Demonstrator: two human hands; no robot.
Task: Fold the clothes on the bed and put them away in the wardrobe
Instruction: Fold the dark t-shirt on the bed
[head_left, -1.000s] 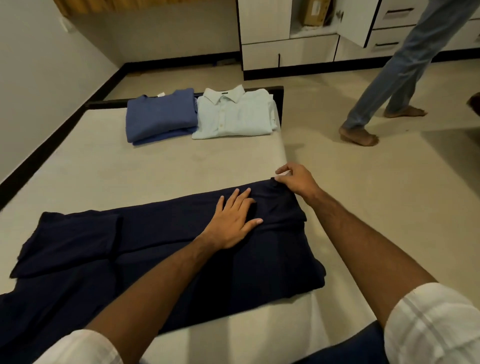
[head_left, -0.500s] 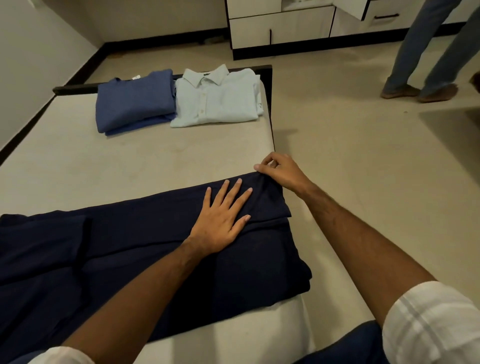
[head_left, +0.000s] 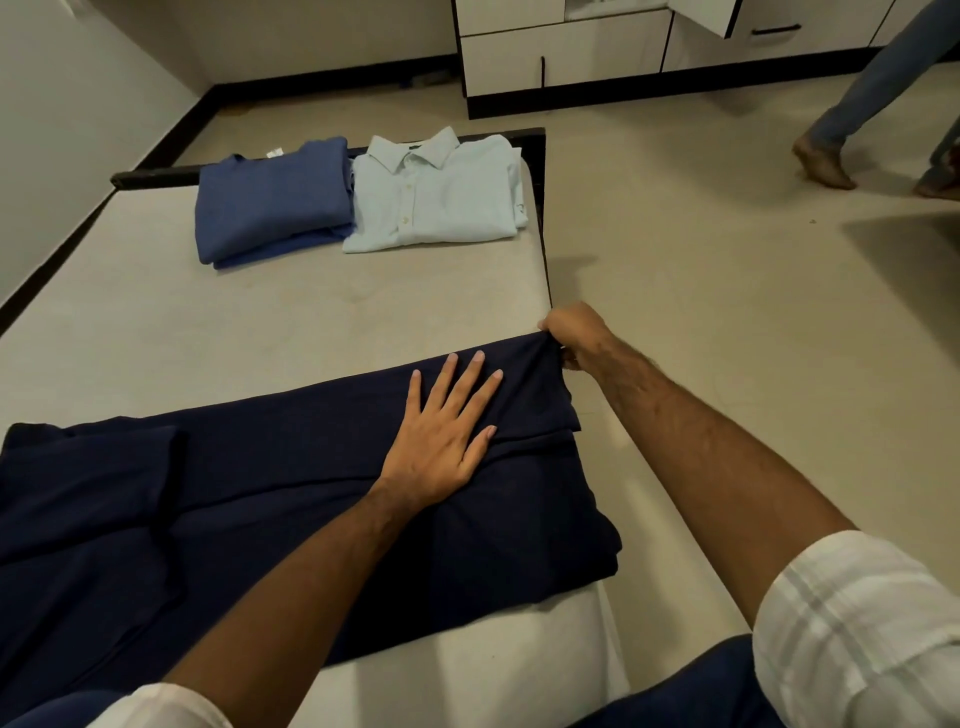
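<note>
A dark navy garment (head_left: 270, 499) lies spread across the near part of the bed (head_left: 218, 332), partly folded over itself. My left hand (head_left: 441, 431) rests flat on it with fingers straight and spread. My right hand (head_left: 574, 335) grips the garment's far right corner at the bed's edge, fingers curled round the cloth. At the far end of the bed lie a folded blue top (head_left: 272, 200) and, beside it, a folded light blue shirt (head_left: 434, 192).
The white wardrobe (head_left: 566, 57) with drawers stands across the floor beyond the bed, one door open at the upper right. A person's legs (head_left: 852, 109) in jeans move on the floor at the far right. A wall runs along the left.
My right hand has closed on the garment's corner and pulled it toward the bed's edge. My left hand stays flat on the cloth. The person at the right has stepped further.
</note>
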